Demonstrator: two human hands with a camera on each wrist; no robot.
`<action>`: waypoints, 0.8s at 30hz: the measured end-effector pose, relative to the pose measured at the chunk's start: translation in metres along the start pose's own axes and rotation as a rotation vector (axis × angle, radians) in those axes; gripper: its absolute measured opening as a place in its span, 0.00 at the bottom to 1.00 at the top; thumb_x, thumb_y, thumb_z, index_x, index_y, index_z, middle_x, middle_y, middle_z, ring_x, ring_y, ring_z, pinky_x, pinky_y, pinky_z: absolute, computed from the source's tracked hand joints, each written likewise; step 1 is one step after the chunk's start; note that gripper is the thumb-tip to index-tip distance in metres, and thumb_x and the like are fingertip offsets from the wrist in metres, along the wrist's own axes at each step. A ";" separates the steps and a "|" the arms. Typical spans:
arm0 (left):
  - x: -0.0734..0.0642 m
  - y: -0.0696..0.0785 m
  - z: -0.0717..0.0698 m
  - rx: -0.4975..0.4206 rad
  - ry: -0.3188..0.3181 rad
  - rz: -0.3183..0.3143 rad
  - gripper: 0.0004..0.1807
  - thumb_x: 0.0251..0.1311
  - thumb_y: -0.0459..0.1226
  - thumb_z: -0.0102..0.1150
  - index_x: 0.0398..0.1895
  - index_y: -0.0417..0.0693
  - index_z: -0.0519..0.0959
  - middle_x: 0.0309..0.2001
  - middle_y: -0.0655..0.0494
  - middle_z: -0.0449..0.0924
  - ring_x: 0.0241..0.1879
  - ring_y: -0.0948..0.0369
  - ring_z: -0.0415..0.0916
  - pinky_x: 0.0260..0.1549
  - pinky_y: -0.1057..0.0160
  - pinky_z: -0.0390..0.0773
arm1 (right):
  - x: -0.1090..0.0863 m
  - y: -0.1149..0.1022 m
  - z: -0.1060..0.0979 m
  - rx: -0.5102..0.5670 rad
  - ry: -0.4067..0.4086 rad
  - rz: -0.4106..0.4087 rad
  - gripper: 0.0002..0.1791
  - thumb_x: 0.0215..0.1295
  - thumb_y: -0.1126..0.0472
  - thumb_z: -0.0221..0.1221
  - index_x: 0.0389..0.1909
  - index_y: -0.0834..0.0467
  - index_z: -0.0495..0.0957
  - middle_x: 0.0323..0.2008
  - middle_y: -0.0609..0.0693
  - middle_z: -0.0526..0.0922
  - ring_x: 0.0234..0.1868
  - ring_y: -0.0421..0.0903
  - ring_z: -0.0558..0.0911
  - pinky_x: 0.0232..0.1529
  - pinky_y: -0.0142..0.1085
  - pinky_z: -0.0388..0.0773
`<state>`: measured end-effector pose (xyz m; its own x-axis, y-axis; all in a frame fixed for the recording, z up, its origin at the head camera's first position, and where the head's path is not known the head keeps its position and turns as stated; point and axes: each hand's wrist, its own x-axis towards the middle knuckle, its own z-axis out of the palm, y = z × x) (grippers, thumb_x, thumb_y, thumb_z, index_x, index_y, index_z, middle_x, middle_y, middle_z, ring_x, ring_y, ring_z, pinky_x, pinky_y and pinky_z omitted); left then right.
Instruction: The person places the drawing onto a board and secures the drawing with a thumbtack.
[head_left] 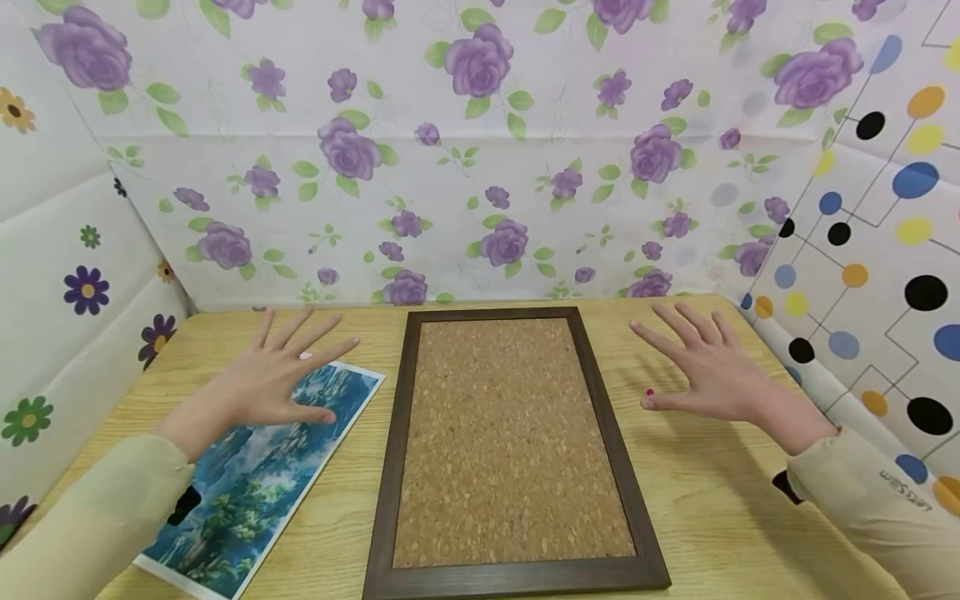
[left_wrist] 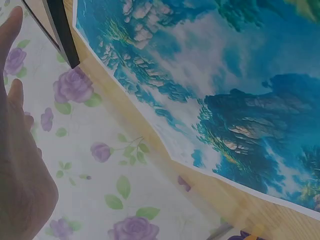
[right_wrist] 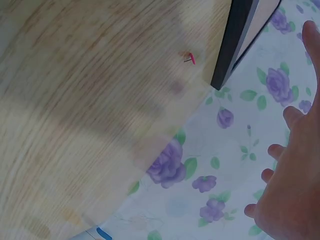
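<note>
A cork board (head_left: 510,442) in a dark brown frame (head_left: 388,467) lies flat on the wooden table, between both hands. To its left, a printed picture (head_left: 258,487) of blue mountains, clouds and green trees lies at a slant. Over the upper part of that print is my left hand (head_left: 277,375), fingers spread and holding nothing; it hides some of the picture. My right hand (head_left: 708,379) is spread above the table to the right of the board, also holding nothing. Close by its thumb tip is a small red push pin (right_wrist: 192,58) on the tabletop.
The wooden table (head_left: 712,517) ends at a back wall (head_left: 450,208) covered in purple-flowered cloth. A flower-patterned panel (head_left: 67,350) stands on the left, a panel with coloured dots (head_left: 885,275) on the right.
</note>
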<state>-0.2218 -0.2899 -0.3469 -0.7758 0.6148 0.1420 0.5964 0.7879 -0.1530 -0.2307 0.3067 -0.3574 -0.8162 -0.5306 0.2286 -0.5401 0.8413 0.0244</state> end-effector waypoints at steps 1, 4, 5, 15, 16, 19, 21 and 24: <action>-0.001 -0.001 0.000 0.001 0.005 -0.002 0.55 0.49 0.69 0.63 0.79 0.67 0.52 0.82 0.55 0.36 0.80 0.42 0.32 0.69 0.26 0.29 | 0.000 0.000 0.000 0.007 0.002 0.000 0.54 0.52 0.30 0.65 0.78 0.40 0.53 0.81 0.52 0.41 0.79 0.63 0.46 0.69 0.72 0.42; -0.005 -0.003 0.001 0.009 0.025 -0.006 0.55 0.49 0.69 0.63 0.79 0.67 0.52 0.82 0.55 0.36 0.80 0.42 0.33 0.70 0.27 0.27 | 0.000 -0.001 0.001 0.017 0.013 0.000 0.54 0.52 0.31 0.66 0.78 0.41 0.53 0.80 0.52 0.43 0.78 0.64 0.47 0.69 0.72 0.43; -0.006 -0.004 0.002 0.012 0.035 -0.006 0.55 0.48 0.68 0.63 0.79 0.67 0.52 0.82 0.55 0.36 0.80 0.42 0.33 0.70 0.27 0.27 | 0.001 -0.001 0.002 0.017 0.016 0.000 0.54 0.52 0.31 0.66 0.78 0.41 0.53 0.80 0.52 0.43 0.78 0.63 0.47 0.69 0.72 0.43; -0.021 -0.011 0.003 -0.017 0.075 -0.050 0.55 0.48 0.67 0.65 0.79 0.65 0.53 0.81 0.55 0.38 0.80 0.43 0.34 0.72 0.29 0.27 | 0.000 0.004 0.006 0.037 0.051 -0.005 0.53 0.54 0.34 0.66 0.78 0.41 0.53 0.80 0.54 0.46 0.76 0.64 0.51 0.67 0.69 0.48; -0.022 -0.012 0.004 -0.025 0.066 -0.057 0.55 0.49 0.67 0.65 0.79 0.65 0.53 0.81 0.54 0.38 0.80 0.43 0.34 0.71 0.29 0.28 | 0.000 0.004 0.006 0.042 0.050 -0.002 0.53 0.54 0.34 0.66 0.78 0.41 0.52 0.80 0.54 0.46 0.76 0.64 0.51 0.67 0.69 0.48; -0.028 -0.015 0.005 -0.054 0.050 -0.083 0.55 0.49 0.66 0.65 0.79 0.65 0.51 0.81 0.53 0.38 0.80 0.42 0.33 0.70 0.26 0.30 | -0.001 0.007 0.009 0.056 0.045 0.010 0.53 0.54 0.34 0.66 0.78 0.41 0.52 0.79 0.55 0.47 0.76 0.64 0.51 0.66 0.68 0.48; -0.031 -0.016 0.006 -0.065 0.045 -0.094 0.55 0.50 0.66 0.64 0.79 0.65 0.50 0.81 0.52 0.38 0.80 0.42 0.34 0.69 0.25 0.31 | -0.002 0.008 0.011 0.068 0.045 0.020 0.53 0.54 0.35 0.66 0.78 0.40 0.52 0.79 0.55 0.47 0.76 0.64 0.51 0.67 0.67 0.48; -0.036 -0.018 0.007 -0.078 0.050 -0.105 0.54 0.51 0.65 0.64 0.79 0.66 0.50 0.81 0.51 0.39 0.80 0.42 0.34 0.69 0.25 0.31 | -0.004 0.009 0.013 0.085 0.047 0.023 0.53 0.55 0.36 0.67 0.78 0.41 0.52 0.79 0.56 0.48 0.75 0.65 0.51 0.66 0.67 0.48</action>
<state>-0.2056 -0.3262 -0.3560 -0.8250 0.5278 0.2019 0.5279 0.8473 -0.0582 -0.2348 0.3149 -0.3702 -0.8193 -0.5038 0.2737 -0.5381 0.8404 -0.0639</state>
